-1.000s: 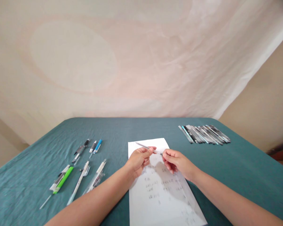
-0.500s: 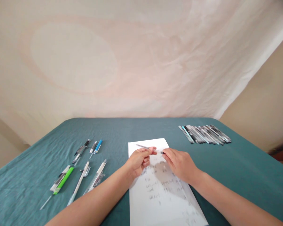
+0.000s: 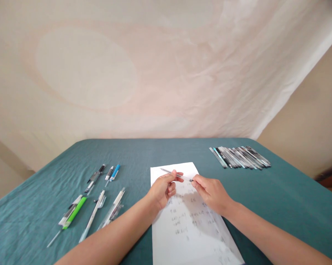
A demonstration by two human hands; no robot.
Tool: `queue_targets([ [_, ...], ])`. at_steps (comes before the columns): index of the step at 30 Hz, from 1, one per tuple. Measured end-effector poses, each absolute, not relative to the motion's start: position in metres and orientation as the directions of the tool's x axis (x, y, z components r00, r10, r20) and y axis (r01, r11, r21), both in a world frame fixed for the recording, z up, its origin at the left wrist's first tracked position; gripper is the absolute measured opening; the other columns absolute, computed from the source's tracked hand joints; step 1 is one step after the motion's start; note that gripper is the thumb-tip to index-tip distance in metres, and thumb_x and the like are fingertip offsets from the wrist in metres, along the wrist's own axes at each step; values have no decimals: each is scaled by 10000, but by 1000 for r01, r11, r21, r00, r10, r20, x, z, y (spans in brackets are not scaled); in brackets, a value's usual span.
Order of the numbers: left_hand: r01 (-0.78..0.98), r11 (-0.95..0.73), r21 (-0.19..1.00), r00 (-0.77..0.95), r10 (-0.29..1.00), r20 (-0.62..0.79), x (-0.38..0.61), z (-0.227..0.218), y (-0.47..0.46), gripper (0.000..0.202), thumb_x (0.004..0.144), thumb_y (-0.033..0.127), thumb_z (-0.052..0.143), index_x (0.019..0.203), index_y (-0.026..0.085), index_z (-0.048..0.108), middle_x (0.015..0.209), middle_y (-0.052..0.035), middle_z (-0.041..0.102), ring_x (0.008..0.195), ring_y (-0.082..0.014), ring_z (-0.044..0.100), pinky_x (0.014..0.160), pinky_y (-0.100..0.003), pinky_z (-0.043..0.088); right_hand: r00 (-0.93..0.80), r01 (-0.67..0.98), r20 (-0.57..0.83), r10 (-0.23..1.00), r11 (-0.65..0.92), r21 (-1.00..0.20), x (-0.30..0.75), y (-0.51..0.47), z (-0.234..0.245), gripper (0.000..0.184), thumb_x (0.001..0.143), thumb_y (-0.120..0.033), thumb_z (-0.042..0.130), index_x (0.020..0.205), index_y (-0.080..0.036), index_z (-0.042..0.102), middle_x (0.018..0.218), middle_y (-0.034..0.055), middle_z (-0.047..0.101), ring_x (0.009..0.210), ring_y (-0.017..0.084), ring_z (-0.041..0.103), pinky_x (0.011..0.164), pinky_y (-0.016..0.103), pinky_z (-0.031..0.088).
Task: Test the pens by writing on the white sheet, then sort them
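Observation:
Over the upper part of a white sheet of paper with handwriting, a slim clear pen is held level between both hands. My left hand pinches it around its middle with thumb and fingers, its grey end pointing up and left. The fingers of my right hand are closed on the pen's dark right end. Whether that end is a cap or a tip is hidden by the fingers.
Several pens lie in a row at the back right. On the left are a green pen, a blue cap, a white pen and other pen parts. A dark green cloth covers the table.
My right hand has shifted slightly, its fingertips now pinching the pen's dark end more closely. My left hand and the pen have hardly moved.

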State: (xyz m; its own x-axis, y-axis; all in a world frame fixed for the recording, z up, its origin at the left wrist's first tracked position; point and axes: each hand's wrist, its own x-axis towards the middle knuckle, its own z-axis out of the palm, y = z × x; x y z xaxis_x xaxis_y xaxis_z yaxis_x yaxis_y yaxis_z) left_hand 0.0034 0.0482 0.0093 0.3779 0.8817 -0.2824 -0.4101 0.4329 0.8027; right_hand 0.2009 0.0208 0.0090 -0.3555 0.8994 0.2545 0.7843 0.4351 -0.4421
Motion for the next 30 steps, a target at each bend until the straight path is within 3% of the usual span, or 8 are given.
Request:
queue_targets([
  [5, -471, 482, 739, 414, 860, -297, 2, 12, 51, 268, 879, 319, 546, 969, 80, 629, 767, -53, 590, 382, 9, 226, 348, -145, 165, -349, 578, 166, 922, 351, -737, 198, 21, 11, 290, 936, -405, 339, 776, -212, 485, 602, -34, 547, 539, 112, 519, 557, 222, 380],
  [8, -482, 538, 691, 504, 816, -284, 4, 13, 48, 255, 885, 313, 537, 950, 83, 624, 776, -52, 580, 396, 7, 232, 363, -145, 172, -369, 440, 208, 906, 367, -819, 195, 21, 11, 320, 892, -439, 447, 1125, -221, 465, 893, 22, 619, 691, 128, 585, 634, 234, 451],
  [11, -393, 578, 715, 612, 745, -266, 10, 15, 37, 269, 844, 357, 590, 822, 90, 614, 744, -32, 553, 406, 6, 240, 382, -155, 165, -459, 391, 292, 839, 486, -781, 194, 19, 12, 553, 863, -434, 504, 1355, -259, 326, 1209, 76, 537, 986, 180, 567, 839, 287, 456],
  [14, -258, 532, 807, 651, 713, -262, 14, 21, 29, 318, 822, 436, 591, 782, 120, 593, 674, 9, 502, 398, -4, 204, 395, -174, 145, -539, 394, 339, 771, 587, -707, 195, 18, 13, 470, 909, -392, 423, 1361, -284, 360, 1233, 66, 530, 1114, 201, 508, 960, 332, 397],
  [18, 208, 107, 972, 589, 780, -212, -3, 33, 43, 293, 845, 437, 529, 946, 184, 635, 763, -13, 574, 443, -49, 349, 451, -199, 283, -414, 460, 419, 808, 583, -670, 200, 22, 13, 377, 942, -341, 334, 1300, -283, 433, 1153, 67, 562, 1046, 187, 541, 936, 336, 417],
  [21, 665, -321, 674, 360, 929, 87, -36, 36, 69, 304, 780, 306, 608, 1068, 210, 624, 1006, -63, 604, 861, -183, 568, 760, -274, 414, -272, 538, 457, 847, 527, -658, 206, 30, 8, 362, 940, -345, 328, 1271, -260, 448, 1138, 79, 562, 1029, 194, 545, 922, 348, 427],
  [24, 909, -253, 332, 243, 967, 71, -76, 34, 93, 537, 721, 210, 623, 1245, 179, 514, 1214, -126, 529, 1045, -267, 551, 899, -356, 390, -229, 602, 454, 861, 492, -629, 211, 40, -2, 375, 933, -364, 335, 1277, -251, 437, 1157, 89, 560, 1063, 210, 533, 934, 378, 424],
  [30, 864, -418, 280, 463, 879, -115, -109, 28, 109, 714, 604, 172, 692, 1288, 198, 489, 1340, -96, 483, 1203, -269, 461, 1014, -337, 324, -217, 656, 452, 865, 472, -588, 216, 49, -14, 399, 928, -356, 353, 1307, -236, 397, 1230, 100, 528, 1132, 215, 497, 969, 404, 398],
])
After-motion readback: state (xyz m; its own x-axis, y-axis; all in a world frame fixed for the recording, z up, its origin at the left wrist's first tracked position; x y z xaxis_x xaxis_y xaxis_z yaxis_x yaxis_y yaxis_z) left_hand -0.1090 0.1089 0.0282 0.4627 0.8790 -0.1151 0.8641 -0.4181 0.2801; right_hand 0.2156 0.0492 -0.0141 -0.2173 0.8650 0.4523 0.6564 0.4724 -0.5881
